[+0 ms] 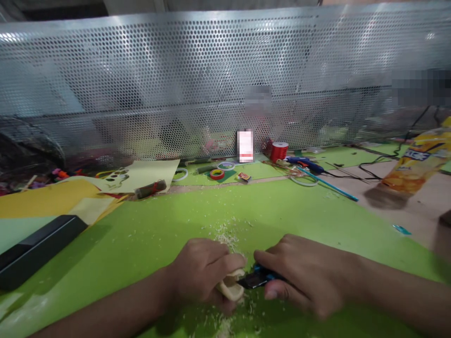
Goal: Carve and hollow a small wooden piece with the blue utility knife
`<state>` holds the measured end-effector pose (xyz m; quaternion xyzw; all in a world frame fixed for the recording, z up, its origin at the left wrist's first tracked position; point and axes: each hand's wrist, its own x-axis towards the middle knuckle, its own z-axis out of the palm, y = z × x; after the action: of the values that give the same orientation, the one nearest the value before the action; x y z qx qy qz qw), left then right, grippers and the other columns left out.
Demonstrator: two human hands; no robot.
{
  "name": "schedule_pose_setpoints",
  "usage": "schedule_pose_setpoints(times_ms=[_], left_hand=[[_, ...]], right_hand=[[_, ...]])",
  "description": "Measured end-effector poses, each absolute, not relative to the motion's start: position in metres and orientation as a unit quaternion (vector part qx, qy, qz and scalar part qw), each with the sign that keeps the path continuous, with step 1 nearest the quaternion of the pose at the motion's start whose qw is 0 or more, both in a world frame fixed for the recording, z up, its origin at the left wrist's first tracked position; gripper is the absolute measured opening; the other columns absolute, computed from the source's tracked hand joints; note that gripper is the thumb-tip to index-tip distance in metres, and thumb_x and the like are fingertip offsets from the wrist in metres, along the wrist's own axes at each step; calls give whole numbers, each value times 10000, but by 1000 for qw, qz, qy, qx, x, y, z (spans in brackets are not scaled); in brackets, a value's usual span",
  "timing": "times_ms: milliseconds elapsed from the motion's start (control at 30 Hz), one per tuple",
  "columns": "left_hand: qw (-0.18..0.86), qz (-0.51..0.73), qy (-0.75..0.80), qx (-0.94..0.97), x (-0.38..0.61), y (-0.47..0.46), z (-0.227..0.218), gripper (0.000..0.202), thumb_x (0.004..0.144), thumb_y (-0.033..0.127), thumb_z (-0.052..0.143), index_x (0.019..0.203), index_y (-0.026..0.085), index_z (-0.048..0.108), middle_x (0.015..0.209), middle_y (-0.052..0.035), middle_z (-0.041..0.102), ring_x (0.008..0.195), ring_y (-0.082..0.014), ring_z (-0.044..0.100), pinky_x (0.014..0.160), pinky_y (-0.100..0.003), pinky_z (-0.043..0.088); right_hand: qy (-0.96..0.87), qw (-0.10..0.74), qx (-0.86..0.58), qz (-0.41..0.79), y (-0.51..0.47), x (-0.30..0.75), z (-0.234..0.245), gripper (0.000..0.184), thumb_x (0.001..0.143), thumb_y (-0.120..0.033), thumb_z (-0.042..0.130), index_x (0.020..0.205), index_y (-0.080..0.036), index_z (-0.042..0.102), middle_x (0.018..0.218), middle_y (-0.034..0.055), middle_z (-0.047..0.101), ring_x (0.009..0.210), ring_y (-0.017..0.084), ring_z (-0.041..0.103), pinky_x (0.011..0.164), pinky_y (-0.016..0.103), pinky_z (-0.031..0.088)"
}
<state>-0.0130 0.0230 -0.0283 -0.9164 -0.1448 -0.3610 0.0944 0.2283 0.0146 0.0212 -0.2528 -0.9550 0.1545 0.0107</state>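
Observation:
My left hand (pixel 202 272) is closed around a small pale wooden piece (pixel 230 287) just above the green mat (pixel 148 244). My right hand (pixel 301 277) grips a knife with a blue and black handle (pixel 256 278), and its tip touches the wooden piece. Pale shavings (pixel 225 232) lie scattered on the mat in front of and under both hands.
A black bar (pixel 38 249) lies at the left by yellow paper sheets (pixel 52 197). Farther back are a red thread spool (pixel 279 151), tape rolls (pixel 217 173), a blue glue gun (pixel 305 163), and a snack bag (pixel 419 164) at right. A perforated metal screen (pixel 211 80) walls the back.

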Motion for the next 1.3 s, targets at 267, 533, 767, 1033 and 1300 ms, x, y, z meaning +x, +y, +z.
schedule_pose_setpoints(times_ms=[267, 533, 767, 1033, 1300], left_hand=[[-1, -389, -123, -913, -15, 26, -26, 316, 981, 500, 382, 1073, 201, 423, 632, 42, 547, 482, -111, 488, 477, -230, 330], [10, -393, -143, -908, -15, 27, -27, 292, 970, 477, 438, 1059, 199, 444, 681, 14, 594, 526, -123, 526, 496, -229, 370], [29, -380, -172, -908, -12, 25, -25, 249, 951, 434, 497, 1008, 192, 477, 676, 23, 618, 534, -119, 530, 503, -225, 373], [19, -385, -151, -910, -13, 27, -30, 263, 919, 435, 553, 954, 177, 521, 694, 11, 617, 552, -116, 526, 519, -228, 369], [20, -380, -182, -906, -13, 25, -30, 281, 935, 473, 496, 951, 193, 471, 618, 42, 573, 479, -108, 479, 485, -229, 330]], right_hand=[[-958, 59, -228, 165, 14, 221, 11, 385, 962, -541, 300, 892, -195, 454, 679, 41, 574, 476, 143, 431, 461, 289, 262], [-949, 57, -256, 172, 13, 225, 19, 401, 975, -550, 281, 887, -202, 459, 665, 20, 533, 490, 143, 412, 479, 285, 259], [-943, 39, -290, 161, 13, 232, 28, 359, 973, -531, 340, 877, -210, 471, 656, 16, 542, 491, 152, 418, 483, 288, 232], [-949, 25, -259, 179, 18, 237, 31, 351, 971, -517, 365, 869, -203, 486, 642, 20, 551, 498, 149, 434, 481, 278, 243], [-954, 33, -252, 160, 18, 232, 26, 364, 982, -510, 320, 883, -197, 477, 638, 25, 543, 479, 146, 408, 469, 290, 223]])
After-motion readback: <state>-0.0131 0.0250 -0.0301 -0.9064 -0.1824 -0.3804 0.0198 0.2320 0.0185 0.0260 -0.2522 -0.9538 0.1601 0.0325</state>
